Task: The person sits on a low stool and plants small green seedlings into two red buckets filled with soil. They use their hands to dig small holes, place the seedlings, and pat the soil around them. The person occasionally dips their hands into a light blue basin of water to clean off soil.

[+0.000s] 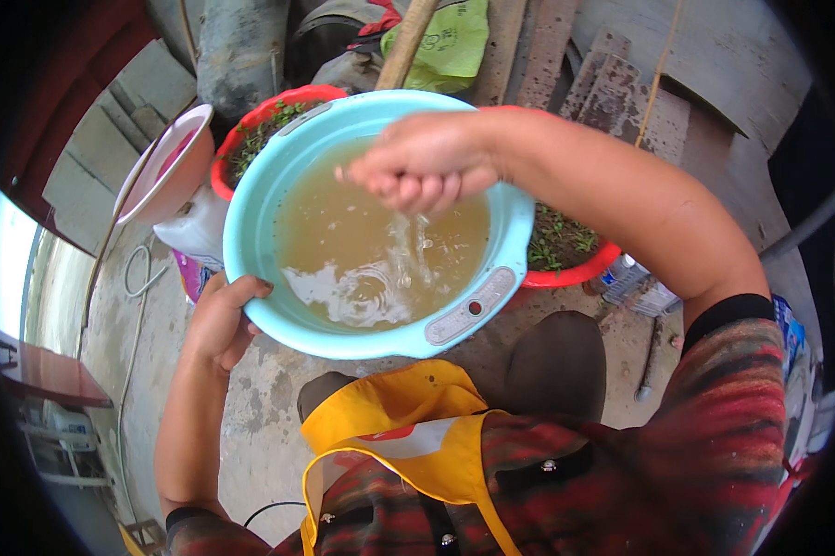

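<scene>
A light-blue plastic basin with murky brown water in it is in front of me. My left hand grips its rim at the lower left, thumb on top. Above the water is my right hand, blurred, with its fingers curled; whether it holds anything cannot be told. Water drips or splashes below it, and rings spread on the surface. Two red planters, one at the upper left and one at the right, hold soil and small green seedlings and lie partly behind the basin.
A pink basin leans at the left over a whitish plastic container. A pale hose runs along the concrete floor. A wooden pole, a green woven sack and planks lie beyond the basin. Clear plastic bottles are at the right.
</scene>
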`<state>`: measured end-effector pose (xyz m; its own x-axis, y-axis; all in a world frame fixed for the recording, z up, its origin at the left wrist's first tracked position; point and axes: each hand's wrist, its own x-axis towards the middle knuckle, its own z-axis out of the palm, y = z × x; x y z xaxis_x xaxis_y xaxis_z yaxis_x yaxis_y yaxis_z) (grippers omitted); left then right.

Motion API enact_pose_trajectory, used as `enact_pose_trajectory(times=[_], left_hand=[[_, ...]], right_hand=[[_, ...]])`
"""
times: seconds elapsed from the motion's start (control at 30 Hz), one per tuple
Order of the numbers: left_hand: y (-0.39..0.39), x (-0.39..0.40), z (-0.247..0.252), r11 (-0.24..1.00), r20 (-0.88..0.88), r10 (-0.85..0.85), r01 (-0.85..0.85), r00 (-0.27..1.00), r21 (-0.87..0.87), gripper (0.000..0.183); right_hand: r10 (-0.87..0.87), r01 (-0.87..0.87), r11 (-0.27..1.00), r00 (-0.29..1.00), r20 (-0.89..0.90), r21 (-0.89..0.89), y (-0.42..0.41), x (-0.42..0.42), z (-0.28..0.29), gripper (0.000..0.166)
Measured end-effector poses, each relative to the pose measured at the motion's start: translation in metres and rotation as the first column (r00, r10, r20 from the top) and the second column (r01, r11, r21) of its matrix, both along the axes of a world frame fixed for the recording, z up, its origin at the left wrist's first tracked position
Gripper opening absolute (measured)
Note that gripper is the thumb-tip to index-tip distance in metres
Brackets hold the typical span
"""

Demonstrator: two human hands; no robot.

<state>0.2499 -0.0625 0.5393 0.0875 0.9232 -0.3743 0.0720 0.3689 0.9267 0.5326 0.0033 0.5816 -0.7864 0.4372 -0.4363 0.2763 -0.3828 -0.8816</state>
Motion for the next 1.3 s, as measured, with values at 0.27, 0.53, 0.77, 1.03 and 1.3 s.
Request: enact_pose_trajectory(times=[0.27, 0.53, 0.77, 1.03, 1.3], left_hand=[[0.000, 0.000, -0.004, 1.000, 0.018, 0.009, -0.009, 1.000, 0.000, 0.019], [0.004, -0.002, -0.003, 0.999, -0.011, -0.029, 0.029, 1.000, 0.016, 0.016], [0.001, 0.003, 0.001, 0.999, 0.008, -0.006, 0.005, 1.000, 0.042, 0.019], [0.000, 0.000, 0.004, 1.000, 0.017, -0.020, 0.020, 1.000, 0.010, 0.024], [0.000, 0.000, 0.002, 1.000, 0.031, -0.010, 0.010, 0.999, 0.007, 0.019]], right_hand=[[-0.306, 0.263, 0.869, 0.951, 0.037, 0.418, -0.032, 0.114, 0.027, 0.034], [-0.480, 0.286, 0.865, 0.712, 0.513, 0.413, -0.071, 0.169, -0.015, 0.012], [-0.740, 0.520, 0.620, 0.636, 0.218, 0.588, -0.046, 0.155, 0.009, 0.019], [-0.325, 0.097, 0.852, 0.869, 0.374, 0.515, 0.000, 0.017, -0.022, 0.027], [-0.003, -0.012, 0.998, 0.970, 0.242, 0.060, -0.003, -0.023, -0.014, 0.013]])
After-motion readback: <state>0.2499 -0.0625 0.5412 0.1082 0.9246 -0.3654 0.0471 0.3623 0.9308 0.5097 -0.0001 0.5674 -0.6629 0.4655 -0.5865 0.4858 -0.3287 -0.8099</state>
